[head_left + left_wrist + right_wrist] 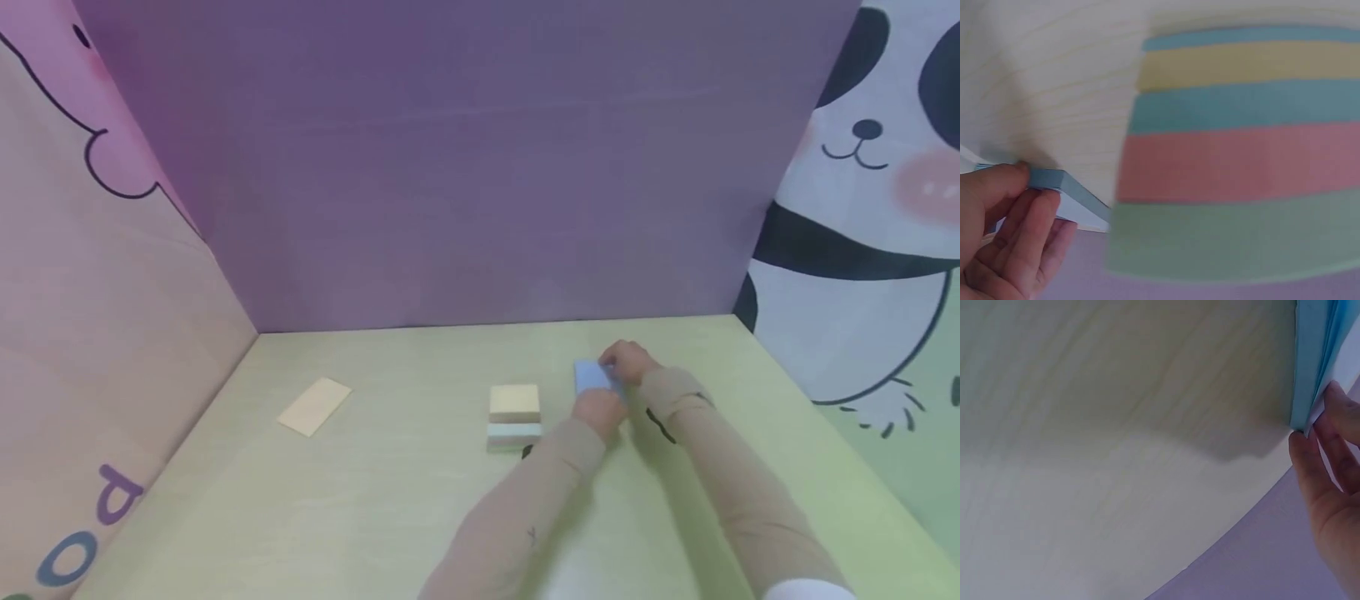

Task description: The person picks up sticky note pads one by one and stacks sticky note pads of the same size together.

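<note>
A blue paper pad (589,377) lies on the table, right of the middle. My left hand (600,412) pinches its near end; in the left wrist view the thumb presses the pad's edge while the other fingers bend over its face. At the far right corner, my right hand (632,362) pinches some of the sheets. The right wrist view shows those sheets fanned slightly apart along the side of the blue pad (1311,356). Just left of the left hand stands a stack of coloured paper pads (1241,164), banded blue, yellow, pink and green.
A pale orange sheet or thin pad (315,407) lies at an angle on the left of the light wooden table (405,500). A purple panel (480,183) rises along the back edge. Printed panels with a panda (862,317) and letters flank the sides.
</note>
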A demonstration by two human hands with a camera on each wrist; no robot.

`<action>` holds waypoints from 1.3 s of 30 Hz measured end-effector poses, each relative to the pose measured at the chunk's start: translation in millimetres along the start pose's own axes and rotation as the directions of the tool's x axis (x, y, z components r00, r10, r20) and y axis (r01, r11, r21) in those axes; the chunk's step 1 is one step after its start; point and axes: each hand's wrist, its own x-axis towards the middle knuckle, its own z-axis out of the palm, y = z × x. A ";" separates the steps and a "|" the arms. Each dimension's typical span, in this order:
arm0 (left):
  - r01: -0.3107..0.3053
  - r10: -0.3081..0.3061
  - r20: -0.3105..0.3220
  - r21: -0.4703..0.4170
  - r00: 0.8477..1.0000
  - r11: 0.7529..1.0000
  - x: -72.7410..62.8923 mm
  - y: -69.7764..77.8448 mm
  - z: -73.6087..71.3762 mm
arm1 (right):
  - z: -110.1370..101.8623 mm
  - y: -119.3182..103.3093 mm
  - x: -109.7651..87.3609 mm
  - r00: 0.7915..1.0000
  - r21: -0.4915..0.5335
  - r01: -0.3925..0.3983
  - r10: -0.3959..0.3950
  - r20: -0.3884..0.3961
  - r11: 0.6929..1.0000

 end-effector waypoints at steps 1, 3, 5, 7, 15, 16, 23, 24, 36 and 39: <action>-0.009 0.009 -0.017 0.004 1.000 1.000 -0.6 -1.3 0.9 | 0.1 -0.7 -1.2 1.000 -0.001 0.002 -0.002 -0.001 1.000; -0.024 0.025 -0.052 0.024 0.998 0.999 -2.3 -3.7 2.1 | 0.3 -1.6 -3.7 1.000 -0.001 0.003 -0.003 -0.002 1.000; -0.034 0.038 -0.083 0.050 0.996 0.998 -2.9 -5.6 2.7 | 1.2 -0.6 -5.8 1.000 -0.007 0.000 0.000 -0.003 1.000; -0.039 0.043 -0.078 0.051 0.996 0.998 -3.2 -6.4 2.6 | 2.0 1.1 -8.3 1.000 -0.012 -0.010 0.010 -0.002 1.000; 0.007 -0.017 -0.207 -0.048 0.978 0.999 52.5 2.6 83.4 | -2.7 5.5 -24.6 0.999 -0.022 -0.043 0.043 -0.018 0.999; 0.012 -0.025 -0.246 -0.055 0.969 0.998 64.4 4.1 102.7 | -3.6 4.9 -27.4 0.999 -0.025 -0.053 0.053 -0.012 0.998; 0.021 -0.024 -0.235 -0.014 0.972 1.000 89.1 4.0 146.1 | 0.2 3.5 -41.6 0.986 -0.048 -0.150 0.153 0.065 0.988; 0.016 -0.017 -0.212 -0.006 0.977 1.000 83.0 2.7 138.8 | 1.5 3.9 -42.6 0.985 -0.047 -0.154 0.157 0.069 0.987; 0.175 -0.132 0.174 -0.264 0.976 0.948 -11.0 -19.3 -17.4 | 28.3 89.8 30.0 0.956 0.037 0.281 -0.275 -0.105 0.959; 0.225 -0.162 0.195 -0.367 0.967 0.903 -11.1 -22.6 -13.3 | 49.6 123.2 60.2 0.906 0.065 0.414 -0.404 -0.128 0.908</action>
